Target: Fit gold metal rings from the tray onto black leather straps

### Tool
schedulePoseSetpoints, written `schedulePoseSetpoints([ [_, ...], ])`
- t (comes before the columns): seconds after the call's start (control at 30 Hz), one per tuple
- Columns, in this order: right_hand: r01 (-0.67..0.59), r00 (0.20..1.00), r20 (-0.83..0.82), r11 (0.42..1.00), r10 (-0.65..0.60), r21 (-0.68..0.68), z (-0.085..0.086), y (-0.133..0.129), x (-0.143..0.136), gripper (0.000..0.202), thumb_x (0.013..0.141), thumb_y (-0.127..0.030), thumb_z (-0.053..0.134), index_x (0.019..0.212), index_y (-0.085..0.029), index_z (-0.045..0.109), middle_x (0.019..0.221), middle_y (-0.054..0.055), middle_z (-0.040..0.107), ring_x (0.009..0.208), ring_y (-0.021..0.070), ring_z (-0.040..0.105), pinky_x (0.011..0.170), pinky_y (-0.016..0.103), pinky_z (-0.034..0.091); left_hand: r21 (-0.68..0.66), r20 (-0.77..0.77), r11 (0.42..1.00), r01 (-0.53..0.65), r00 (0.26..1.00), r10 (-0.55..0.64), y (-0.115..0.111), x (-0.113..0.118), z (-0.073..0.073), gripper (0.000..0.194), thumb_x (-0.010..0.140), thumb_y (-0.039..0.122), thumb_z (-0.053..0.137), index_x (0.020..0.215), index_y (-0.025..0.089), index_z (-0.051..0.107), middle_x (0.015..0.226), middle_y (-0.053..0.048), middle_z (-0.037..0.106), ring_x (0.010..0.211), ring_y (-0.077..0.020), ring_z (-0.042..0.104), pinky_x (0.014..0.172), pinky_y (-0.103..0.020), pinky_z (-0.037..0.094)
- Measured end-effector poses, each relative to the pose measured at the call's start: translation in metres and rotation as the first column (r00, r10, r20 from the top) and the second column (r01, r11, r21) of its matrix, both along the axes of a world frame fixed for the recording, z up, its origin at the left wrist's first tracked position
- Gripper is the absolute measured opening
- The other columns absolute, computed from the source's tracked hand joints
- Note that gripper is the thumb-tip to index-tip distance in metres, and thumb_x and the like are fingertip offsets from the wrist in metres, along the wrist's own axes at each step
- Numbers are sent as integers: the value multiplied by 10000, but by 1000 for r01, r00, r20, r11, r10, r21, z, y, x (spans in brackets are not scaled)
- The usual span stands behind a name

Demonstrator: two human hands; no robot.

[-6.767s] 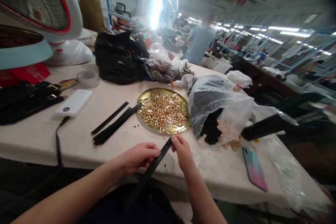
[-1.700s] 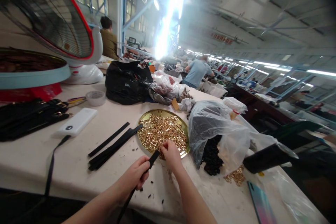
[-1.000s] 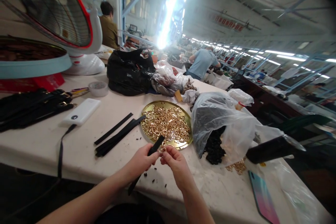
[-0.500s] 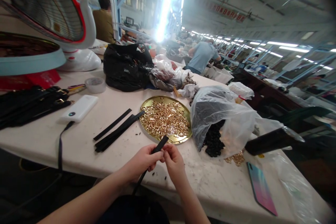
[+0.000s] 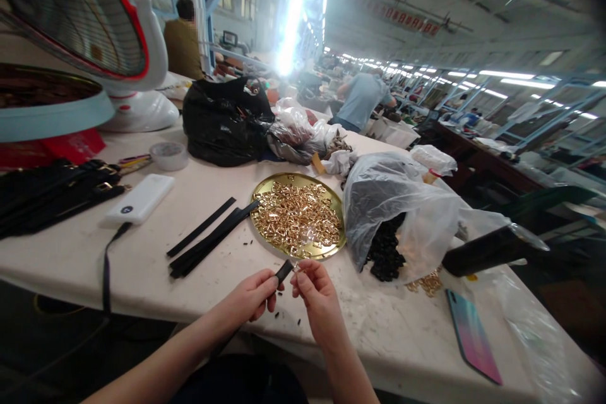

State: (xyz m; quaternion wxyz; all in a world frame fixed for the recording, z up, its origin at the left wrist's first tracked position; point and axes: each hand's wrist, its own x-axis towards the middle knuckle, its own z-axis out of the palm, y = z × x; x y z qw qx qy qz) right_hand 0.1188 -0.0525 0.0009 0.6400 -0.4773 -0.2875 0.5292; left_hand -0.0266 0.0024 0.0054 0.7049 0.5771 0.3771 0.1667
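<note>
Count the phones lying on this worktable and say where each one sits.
1: a phone with a pink-blue back lies flat near the table's right front edge. The white slab at left looks like a power bank. Bags may hide others.

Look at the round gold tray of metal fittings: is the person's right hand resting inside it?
No. The right hand is short of the gold tray.

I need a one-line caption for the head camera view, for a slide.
Left hand grips a black strap end; right hand pinches beside it, near a gold tray of buckles.
</note>
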Motion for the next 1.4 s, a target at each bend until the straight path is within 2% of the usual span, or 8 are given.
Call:
schedulePoseSetpoints([
  [0.23, 7, 983, -183, 1000, -9, -9, 5, -4, 0, 255, 690, -261, 667, 929, -212, 592, 641, -26, 541, 557, 71, 453, 514, 189, 380, -36, -4, 999, 39, 999, -39, -5, -1, 13, 363, 772, 496, 391, 836, 146, 465, 578, 52, 432, 409, -53, 291, 396, -172, 197],
  [0.33, -14, 975, -221, 1000, 9, -21, 5, -4, -1, 259, 677, -255, 680, 921, -200, 614, 598, -27, 533, 509, 62, 433, 482, 184, 367, 120, -71, 987, 110, 992, -102, -2, -2, 13, 329, 796, 465, 381, 797, 153, 486, 573, 43, 433, 454, -77, 344, 430, -186, 259],
  [0.47, -30, 958, -287, 997, 7, -74, 4, -6, -2, 264, 658, -256, 696, 903, -176, 641, 553, -29, 512, 476, 50, 396, 443, 172, 329, 568, -240, 796, 209, 967, -82, 7, -8, 13, 272, 853, 361, 368, 871, 182, 571, 771, -19, 573, 737, -154, 510, 676, -249, 380],
  [0.6, -109, 955, -288, 989, 75, -104, 1, -10, -7, 305, 655, -279, 696, 936, -173, 641, 560, -27, 510, 476, 51, 396, 449, 183, 319, 692, -358, 651, 312, 931, -67, 8, -10, 19, 286, 872, 333, 345, 949, 203, 587, 846, -46, 588, 783, -187, 528, 711, -289, 377],
  [0.87, 33, 961, 274, 999, -29, -11, -4, -10, -16, 271, 750, -362, 582, 966, -200, 596, 629, -30, 515, 543, 86, 433, 518, 226, 353, 268, 51, 962, 50, 996, -66, -6, 11, 30, 181, 769, 223, 413, 919, 154, 485, 693, 17, 516, 570, -102, 439, 530, -211, 372],
  [1.2, 110, 823, 556, 993, -119, 50, -4, -11, -9, 202, 780, -367, 527, 701, -181, 525, 642, -25, 487, 614, 112, 438, 587, 250, 356, 67, 65, 996, 60, 996, -64, -4, 13, 10, 324, 782, 481, 425, 778, 158, 409, 569, 45, 460, 435, -56, 356, 409, -168, 277],
  [1.3, 149, 896, 422, 989, -135, -2, -1, -7, -6, 240, 761, -356, 548, 616, -180, 473, 567, -49, 418, 561, 95, 383, 555, 237, 325, 69, 45, 996, 64, 997, -68, -7, 14, 11, 322, 776, 486, 422, 742, 168, 390, 561, 42, 477, 429, -57, 373, 409, -168, 286],
  [1.4, 103, 993, -37, 985, -109, -136, 1, -3, -6, 232, 702, -338, 603, 630, -183, 447, 551, -66, 385, 506, 74, 338, 506, 219, 301, 77, 37, 995, 64, 997, -67, -11, 18, 14, 315, 771, 484, 414, 720, 175, 378, 547, 44, 479, 416, -60, 382, 402, -171, 276],
])
